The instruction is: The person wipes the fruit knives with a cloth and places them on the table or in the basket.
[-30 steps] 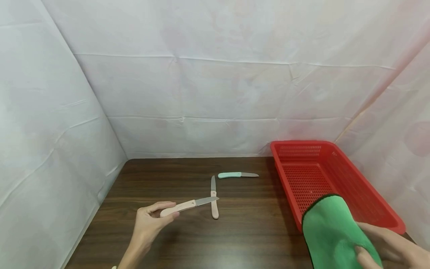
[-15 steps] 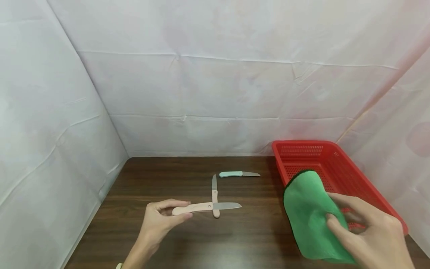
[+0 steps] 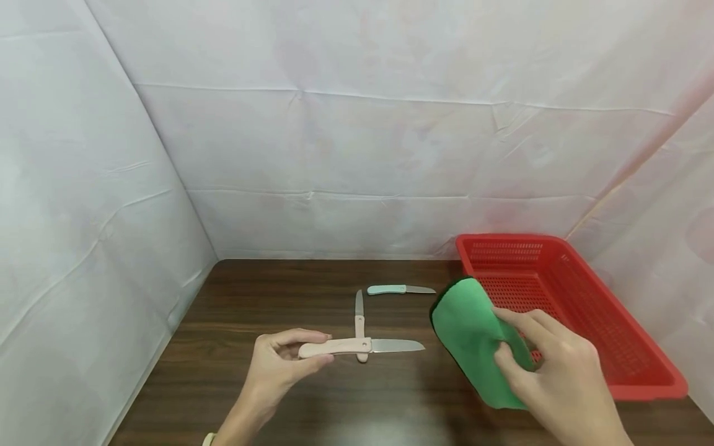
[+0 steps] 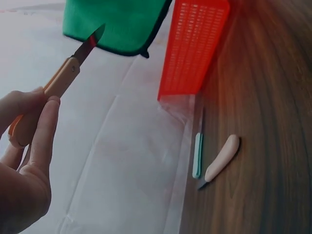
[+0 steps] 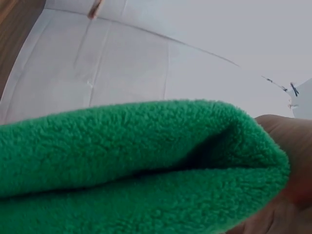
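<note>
My left hand [image 3: 279,365] pinches a knife with a pale pink handle [image 3: 334,347] between thumb and fingers, its blade pointing right above the table. In the left wrist view the blade of this knife [image 4: 63,80] overlaps the green cloth [image 4: 114,24]. My right hand [image 3: 558,365] grips the folded green cloth [image 3: 474,341], dark along its edge, a short way right of the blade tip. Close up, the right wrist view shows the fluffy fold of the cloth [image 5: 146,146], hiding most of the fingers. A second pink-handled knife [image 3: 359,325] lies on the table behind the held one.
A knife with a mint-green handle [image 3: 387,289] lies farther back on the dark wooden table [image 3: 251,297]. At the right stands a red perforated basket [image 3: 625,322], partly behind the right hand and cloth. White sheeting [image 3: 334,148] walls the back and sides.
My right hand has brought the green cloth left, from over the basket toward the knife. My left hand has shifted the held knife a little right, its blade now nearly level.
</note>
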Available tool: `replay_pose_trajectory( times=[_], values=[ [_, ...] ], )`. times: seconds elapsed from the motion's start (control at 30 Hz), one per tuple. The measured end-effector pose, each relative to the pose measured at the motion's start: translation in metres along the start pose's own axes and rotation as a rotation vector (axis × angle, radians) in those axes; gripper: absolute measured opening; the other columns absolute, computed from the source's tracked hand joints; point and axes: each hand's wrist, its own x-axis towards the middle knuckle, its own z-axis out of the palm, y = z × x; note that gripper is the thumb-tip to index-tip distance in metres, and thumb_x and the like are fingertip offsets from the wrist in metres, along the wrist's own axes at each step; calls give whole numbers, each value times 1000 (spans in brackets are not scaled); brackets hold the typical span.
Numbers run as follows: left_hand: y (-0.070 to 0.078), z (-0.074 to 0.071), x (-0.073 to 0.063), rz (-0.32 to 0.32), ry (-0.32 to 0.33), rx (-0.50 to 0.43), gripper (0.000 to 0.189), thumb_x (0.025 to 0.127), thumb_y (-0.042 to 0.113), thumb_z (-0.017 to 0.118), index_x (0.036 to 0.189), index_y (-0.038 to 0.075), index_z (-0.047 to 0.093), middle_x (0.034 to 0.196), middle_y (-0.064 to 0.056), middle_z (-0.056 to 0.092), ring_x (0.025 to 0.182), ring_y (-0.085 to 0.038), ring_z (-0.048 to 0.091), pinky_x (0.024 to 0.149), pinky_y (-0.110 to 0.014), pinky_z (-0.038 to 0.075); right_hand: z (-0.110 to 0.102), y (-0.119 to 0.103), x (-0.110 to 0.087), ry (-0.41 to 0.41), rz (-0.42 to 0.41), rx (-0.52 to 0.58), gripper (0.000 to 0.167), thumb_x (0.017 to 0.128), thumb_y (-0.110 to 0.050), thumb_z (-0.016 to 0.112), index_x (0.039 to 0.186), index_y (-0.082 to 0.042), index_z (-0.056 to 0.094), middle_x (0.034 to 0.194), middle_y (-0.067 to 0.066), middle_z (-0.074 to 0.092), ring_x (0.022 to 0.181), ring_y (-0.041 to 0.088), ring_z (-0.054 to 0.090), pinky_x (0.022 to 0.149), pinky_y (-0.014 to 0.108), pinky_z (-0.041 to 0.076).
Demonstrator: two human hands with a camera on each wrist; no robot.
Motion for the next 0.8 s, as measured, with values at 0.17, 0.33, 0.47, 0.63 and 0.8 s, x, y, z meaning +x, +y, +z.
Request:
replay_pose_trajectory(
  times=[0.17, 0.33, 0.47, 0.63, 0.8],
  values=[
    [4, 8, -1, 17, -4, -17, 34, 66, -4, 82, 97, -10, 68, 94, -18, 69, 74, -17, 67, 60, -25, 56, 9, -9, 2, -35, -111, 11, 43, 63, 4, 65, 103, -9, 70, 83, -11, 56, 57, -1, 40, 47, 10, 31],
    [6, 17, -1, 9, 2, -47, 34, 64, -5, 83, 95, -10, 69, 91, -19, 69, 72, -18, 67, 60, -27, 57, 20, -21, 5, -94, -241, 29, 41, 66, -2, 61, 106, -9, 69, 86, -10, 54, 57, -4, 38, 45, 7, 29],
    [4, 24, -1, 49, -6, -93, 33, 65, -8, 82, 94, -13, 68, 90, -20, 68, 72, -20, 68, 62, -31, 58, 31, -31, 4, -151, -320, 13, 43, 64, -3, 64, 106, -11, 70, 87, -6, 53, 56, -5, 34, 43, 8, 27],
    [2, 28, -1, 143, -16, -136, 29, 64, -13, 79, 90, -15, 66, 91, -19, 70, 74, -20, 69, 62, -30, 58, 43, -40, -3, -219, -404, -45, 51, 60, -2, 67, 108, -18, 67, 88, 0, 53, 57, 3, 40, 41, 11, 33],
    [2, 28, -2, 189, -10, -174, 26, 63, -15, 79, 86, -16, 66, 90, -19, 70, 77, -24, 69, 63, -31, 58, 49, -42, -7, -250, -462, -37, 55, 57, -1, 68, 108, -22, 64, 86, 3, 49, 64, 9, 40, 43, 12, 31]
  ],
)
